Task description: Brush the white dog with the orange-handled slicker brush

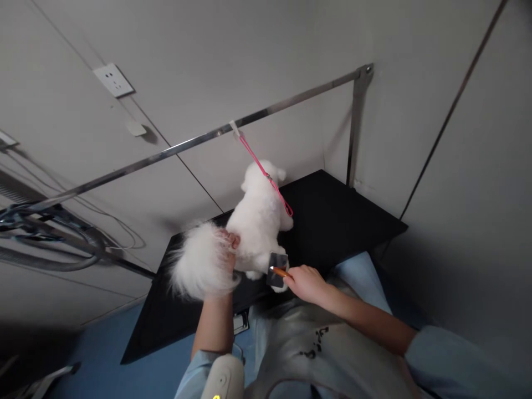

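Observation:
A fluffy white dog [255, 219] stands on a black grooming table, facing away from me. A pink lead [260, 163] runs from its neck up to a metal bar. My left hand [229, 244] is closed at the base of the long-haired tail [199, 266], whose fur covers most of the palm and wrist. In my right hand [306, 281] is the orange handle of a slicker brush [277, 266]. The brush's flat dark head lies against the dog's hind leg, and its pin side is hidden.
The black table [332, 216] stands against grey walls. Above it, the metal bar [187, 145] crosses to an upright post [355, 127] at the right. Dark hoses and cables [54, 244] hang at the left. A wall socket [113, 80] sits higher up.

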{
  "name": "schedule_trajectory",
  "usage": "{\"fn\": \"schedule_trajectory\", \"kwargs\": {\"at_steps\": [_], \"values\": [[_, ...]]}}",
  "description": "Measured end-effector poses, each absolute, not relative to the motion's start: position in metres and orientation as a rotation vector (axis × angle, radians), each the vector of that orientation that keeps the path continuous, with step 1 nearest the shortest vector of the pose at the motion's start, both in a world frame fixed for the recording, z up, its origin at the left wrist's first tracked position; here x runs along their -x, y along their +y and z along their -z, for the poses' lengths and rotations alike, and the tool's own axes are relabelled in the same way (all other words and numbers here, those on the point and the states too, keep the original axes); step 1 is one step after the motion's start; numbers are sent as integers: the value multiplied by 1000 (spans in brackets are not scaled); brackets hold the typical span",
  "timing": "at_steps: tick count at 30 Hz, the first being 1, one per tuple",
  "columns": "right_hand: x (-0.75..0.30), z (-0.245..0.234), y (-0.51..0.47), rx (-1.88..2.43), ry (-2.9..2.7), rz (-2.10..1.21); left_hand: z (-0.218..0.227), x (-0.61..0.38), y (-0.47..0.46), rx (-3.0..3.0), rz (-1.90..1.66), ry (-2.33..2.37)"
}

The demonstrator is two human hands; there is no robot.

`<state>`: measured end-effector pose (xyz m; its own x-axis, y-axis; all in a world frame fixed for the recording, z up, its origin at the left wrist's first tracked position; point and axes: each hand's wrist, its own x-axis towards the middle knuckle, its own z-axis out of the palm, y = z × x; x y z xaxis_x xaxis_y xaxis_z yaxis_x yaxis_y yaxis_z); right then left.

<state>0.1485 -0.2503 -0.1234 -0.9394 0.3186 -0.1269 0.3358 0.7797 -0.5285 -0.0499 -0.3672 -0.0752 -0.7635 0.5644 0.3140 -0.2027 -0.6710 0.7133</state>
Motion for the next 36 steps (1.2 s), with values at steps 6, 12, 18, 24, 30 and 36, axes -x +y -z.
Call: {"fn": "schedule_trajectory", "kwargs": {"at_steps": [6, 12, 18, 24, 30, 36], "values": [[-141, 96, -239, -448, 3072, 846, 78, 47, -370, -744, -2462, 765], [-145, 92, -232, -558, 3061, 811, 83, 47, -376, -694, -2510, 870], [-134, 77, -223, -431, 3130, 879, 82, 40, -376, -695, -2523, 858], [-135, 64, -217, -280, 3159, 869, 79, 32, -368, -685, -2478, 935], [-142, 59, -183, -702, 3117, 748, 77, 34, -363, -690, -2450, 1074], [-142, 64, -198, -344, 3138, 946, 64, 23, -356, -538, -2472, 942]]}}
